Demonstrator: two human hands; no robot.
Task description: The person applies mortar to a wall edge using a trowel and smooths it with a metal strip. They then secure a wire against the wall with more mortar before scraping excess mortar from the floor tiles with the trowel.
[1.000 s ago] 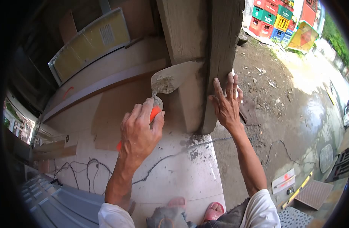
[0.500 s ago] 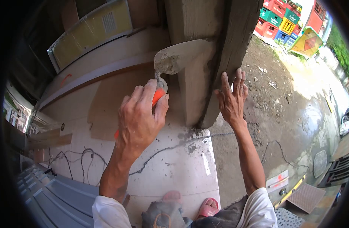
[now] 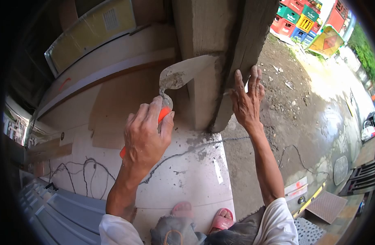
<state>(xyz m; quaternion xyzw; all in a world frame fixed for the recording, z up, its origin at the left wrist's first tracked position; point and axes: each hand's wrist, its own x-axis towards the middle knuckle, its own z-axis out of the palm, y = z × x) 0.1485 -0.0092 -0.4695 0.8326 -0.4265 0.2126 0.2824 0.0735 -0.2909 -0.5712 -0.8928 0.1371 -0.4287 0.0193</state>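
Observation:
My left hand (image 3: 146, 132) is closed around the orange handle of a trowel (image 3: 183, 73). Grey mortar clings to the trowel's blade, and its tip meets the face of a mortar-coated column (image 3: 203, 100). Along the column's right edge stands a long wooden board (image 3: 246, 45). Fingers extended, my right hand (image 3: 249, 100) rests against the outer edge of that board. Where the blade meets the column, the surface looks damp and dark.
Below the column lies a pale tiled floor (image 3: 195, 175) with mortar bits and a dark cord (image 3: 167, 160). Rough soil (image 3: 285, 90) spreads to the right. Colourful crates (image 3: 293, 18) are stacked far off. A yellow level (image 3: 311, 200) lies lower right, and grey panels (image 3: 65, 212) lower left.
The trowel and my left hand have shifted slightly down and left, the blade sitting lower on the column. My right hand keeps its place on the board. The view has tilted a little.

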